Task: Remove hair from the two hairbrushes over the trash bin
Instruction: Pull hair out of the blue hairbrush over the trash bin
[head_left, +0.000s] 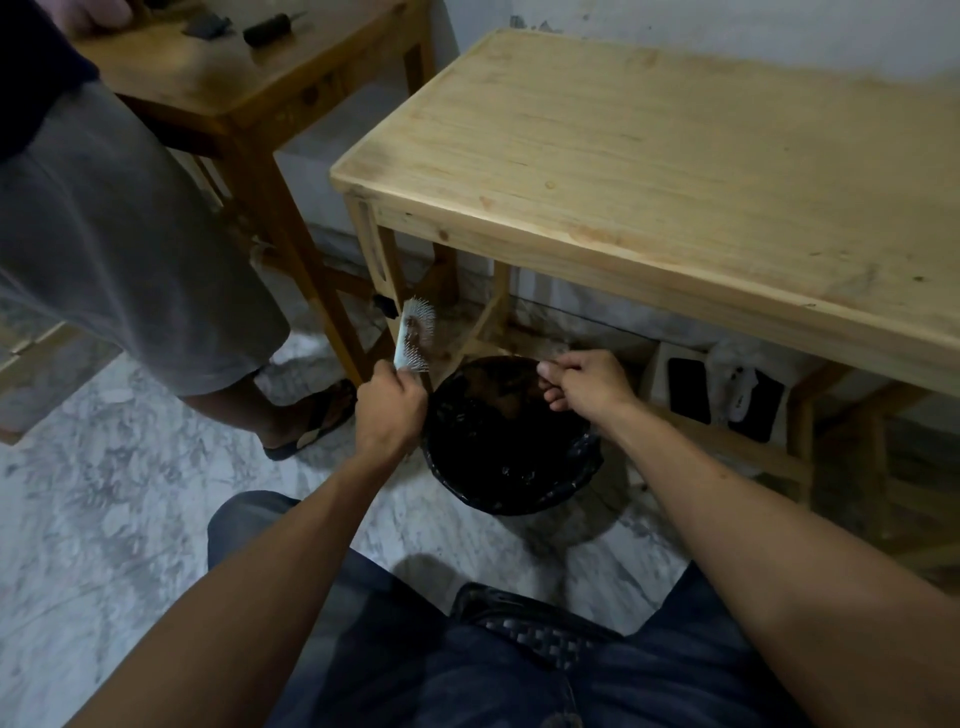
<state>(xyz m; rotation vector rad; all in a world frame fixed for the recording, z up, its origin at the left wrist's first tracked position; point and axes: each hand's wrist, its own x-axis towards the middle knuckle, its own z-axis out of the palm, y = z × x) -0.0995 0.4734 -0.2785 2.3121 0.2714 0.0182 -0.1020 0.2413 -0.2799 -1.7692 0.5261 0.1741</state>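
The trash bin, lined with a black bag, stood on the marble floor nearest the operator, partly under the edge of the light wooden surface. The left hand was closed around the handle of the hairbrush, holding it upright just beside the bin's left rim, pins facing right. The right hand hovered over the bin's far rim with thumb and fingers pinched together; it probably held a tuft of hair, but the view was too dim to confirm this. The brush was judged light and rigid, with thin pins that would flex or prick under pressure; the handle was the proper grip point, and the hair itself, soft and nearly weightless, was best pinched at the pin bases and drawn outward. A dark patch among the pins suggested hair remained. Farther off, a second person's leg stood beside a darker surface carrying small dark objects. No brand, label or writing was legible anywhere.
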